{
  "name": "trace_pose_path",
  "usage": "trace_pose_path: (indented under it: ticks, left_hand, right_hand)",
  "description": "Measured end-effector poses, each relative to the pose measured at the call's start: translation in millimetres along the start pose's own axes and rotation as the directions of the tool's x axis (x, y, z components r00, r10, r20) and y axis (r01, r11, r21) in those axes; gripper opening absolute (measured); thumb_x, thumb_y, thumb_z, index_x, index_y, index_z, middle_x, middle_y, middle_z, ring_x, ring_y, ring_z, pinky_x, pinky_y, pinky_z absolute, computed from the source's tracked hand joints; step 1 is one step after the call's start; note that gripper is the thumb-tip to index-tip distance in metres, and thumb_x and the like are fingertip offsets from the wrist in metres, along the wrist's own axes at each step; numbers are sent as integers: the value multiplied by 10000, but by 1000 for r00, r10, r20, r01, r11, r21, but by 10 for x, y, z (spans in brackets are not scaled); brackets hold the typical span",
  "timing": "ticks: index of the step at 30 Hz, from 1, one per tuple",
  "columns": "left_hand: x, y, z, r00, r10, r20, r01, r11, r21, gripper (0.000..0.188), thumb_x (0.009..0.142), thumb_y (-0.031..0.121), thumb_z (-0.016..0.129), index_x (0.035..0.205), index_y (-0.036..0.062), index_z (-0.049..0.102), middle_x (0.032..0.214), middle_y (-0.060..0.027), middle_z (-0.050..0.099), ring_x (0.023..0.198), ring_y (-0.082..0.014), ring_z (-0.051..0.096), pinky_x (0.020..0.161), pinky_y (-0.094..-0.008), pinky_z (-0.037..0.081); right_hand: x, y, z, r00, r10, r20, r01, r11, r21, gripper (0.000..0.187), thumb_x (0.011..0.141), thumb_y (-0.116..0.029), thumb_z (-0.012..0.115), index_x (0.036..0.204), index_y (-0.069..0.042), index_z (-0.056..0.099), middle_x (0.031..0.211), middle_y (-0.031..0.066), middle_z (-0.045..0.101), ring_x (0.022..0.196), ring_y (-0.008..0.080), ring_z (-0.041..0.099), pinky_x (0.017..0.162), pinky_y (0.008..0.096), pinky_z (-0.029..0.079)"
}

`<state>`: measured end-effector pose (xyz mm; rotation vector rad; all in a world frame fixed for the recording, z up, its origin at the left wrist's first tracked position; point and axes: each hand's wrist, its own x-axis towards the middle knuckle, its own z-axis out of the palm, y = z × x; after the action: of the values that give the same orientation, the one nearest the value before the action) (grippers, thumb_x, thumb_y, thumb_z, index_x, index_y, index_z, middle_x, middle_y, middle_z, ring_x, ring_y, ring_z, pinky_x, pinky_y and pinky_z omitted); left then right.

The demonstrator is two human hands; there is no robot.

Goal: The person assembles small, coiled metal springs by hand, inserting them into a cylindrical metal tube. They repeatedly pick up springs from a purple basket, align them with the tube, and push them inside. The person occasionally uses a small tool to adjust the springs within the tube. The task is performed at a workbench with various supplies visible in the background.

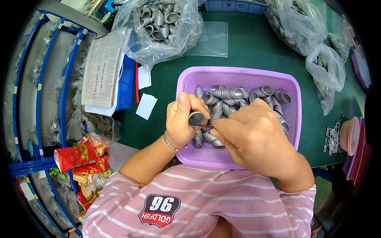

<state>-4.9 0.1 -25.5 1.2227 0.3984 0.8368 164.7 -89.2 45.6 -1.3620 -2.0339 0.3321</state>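
Note:
Over the near left part of a purple plastic basket (238,71), my left hand (180,121) is closed round a ribbed grey metal tube (196,119), its round open end facing up. My right hand (254,133) is closed on a thin dark rod-like tool (205,126), whose tip reaches the rim of that tube. The fingers hide most of the tool. Beneath and beyond my hands, several similar ribbed tubes (228,93) lie loose in the basket.
A clear plastic bag (158,39) full of ribbed metal parts stands at the far left; more bags (295,29) lie far right. Blue racks (39,87) line the left side. Printed paper (101,71) rests on a blue bin (127,85). Small metal pieces (332,139) lie at right.

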Motion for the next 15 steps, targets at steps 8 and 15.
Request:
trace_pose_path:
  ticks: [8, 15]
  left_hand:
    - [-18, -29, 25, 997, 54, -57, -45, 987, 154, 656, 1048, 417, 193, 686, -5, 540, 544, -119, 504, 469, -167, 435, 485, -303, 375]
    - [-46, -58, 24, 964, 119, -238, -39, 948, 317, 596, 1059, 365, 234, 729, 1, 571, 585, -44, 535, 488, -81, 453, 474, -222, 369]
  right_hand:
    - [47, -28, 162, 998, 22, -64, -21, 1000, 19, 169, 715, -102, 688, 632, -78, 543, 542, 52, 495, 486, 238, 515, 500, 381, 334]
    - [0, -91, 436, 989, -64, -136, 32, 973, -229, 98, 618, -107, 618, 672, -46, 563, 522, 32, 495, 452, 174, 505, 486, 336, 326]
